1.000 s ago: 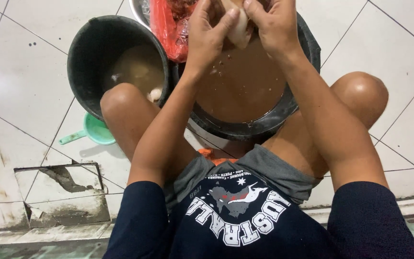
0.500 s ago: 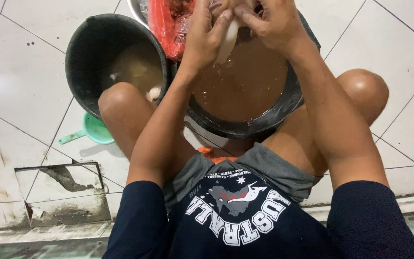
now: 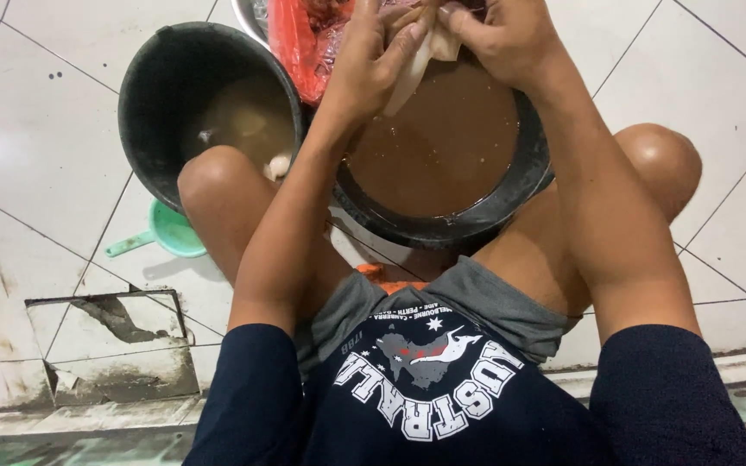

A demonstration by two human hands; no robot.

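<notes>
We look down on a person squatting on a white tiled floor, both hands raised over a black basin of murky brown water. The left hand and the right hand meet at the basin's far rim, and between them we see a pale, limp piece of something, its kind unclear to us. The fingers of the left hand are curled closed around its upper part; the fingers of the right hand pinch its other side, so both hands grip it above the water.

Just left of the left fingers lies a crumpled red plastic bag, touching a metal bowl's rim. Further left of the fingers stands a black bucket holding cloudy water, with small pale pieces near its near wall. Below the bucket, well apart from the fingers, a green scoop rests on the floor beside the person's left knee.
</notes>
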